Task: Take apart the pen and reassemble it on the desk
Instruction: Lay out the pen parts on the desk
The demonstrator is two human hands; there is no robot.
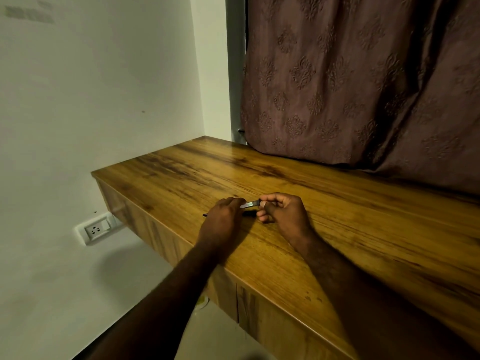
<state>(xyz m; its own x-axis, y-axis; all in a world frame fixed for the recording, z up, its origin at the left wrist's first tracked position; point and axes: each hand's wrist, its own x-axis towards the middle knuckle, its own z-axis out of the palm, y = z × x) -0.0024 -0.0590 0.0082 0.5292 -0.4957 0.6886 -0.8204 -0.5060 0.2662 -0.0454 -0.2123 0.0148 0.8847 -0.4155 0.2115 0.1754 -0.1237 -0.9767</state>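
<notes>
Right hand (283,214) pinches the dark end of the pen (250,204); left hand (223,219) grips the other end, silver section exposed between. Just below the grip, wooden desk (337,229); a thin dark piece (205,215) protrudes left of the left hand.

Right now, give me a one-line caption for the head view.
Left hand and right hand hold a pen between them over the wooden desk.

1. The pen (250,204) is over the desk (337,209) near its front edge, gripped between left hand (220,219) and right hand (283,214).
2. The curtain (363,87) hangs behind the desk, touching its back.
3. The socket (96,229) is on the wall (91,100) left of the desk.
</notes>
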